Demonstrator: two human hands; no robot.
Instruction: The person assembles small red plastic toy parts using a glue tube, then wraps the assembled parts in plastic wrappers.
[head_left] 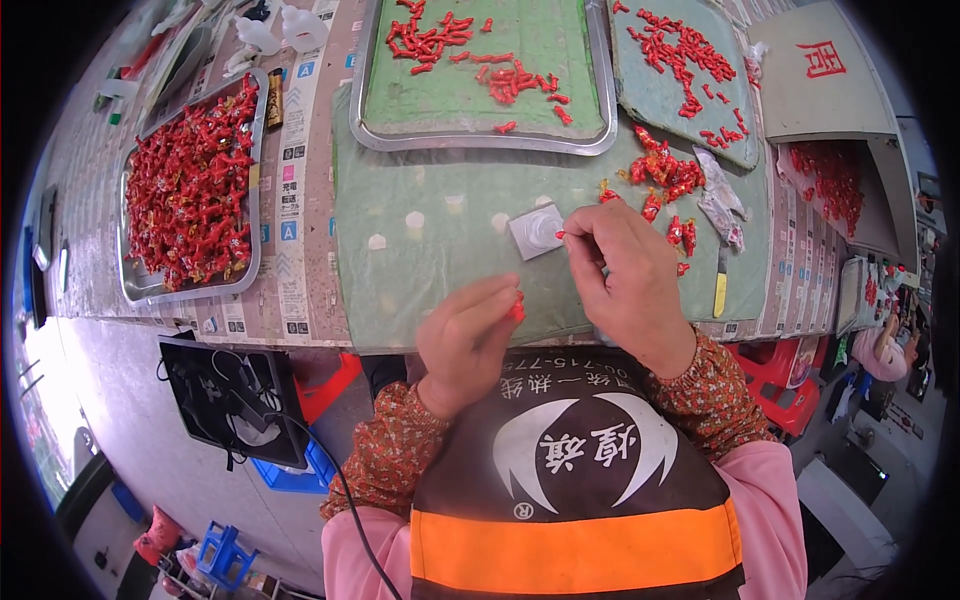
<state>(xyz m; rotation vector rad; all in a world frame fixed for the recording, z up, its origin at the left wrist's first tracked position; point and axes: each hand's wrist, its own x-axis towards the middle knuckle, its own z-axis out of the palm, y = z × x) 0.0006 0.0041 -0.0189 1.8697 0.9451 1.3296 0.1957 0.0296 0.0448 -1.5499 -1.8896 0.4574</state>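
Pinching a red piece [560, 235] just beside the white pot [540, 230], the right hand [628, 270] seems mid-dab; the blurred left hand [465, 335] apparently grips another [517, 308]. Next calls for steady aim.

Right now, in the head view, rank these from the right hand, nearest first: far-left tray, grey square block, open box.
1. Grey square block: by the right hand's fingertips, on its left.
2. Open box: upper right.
3. Far-left tray: across the table, left.
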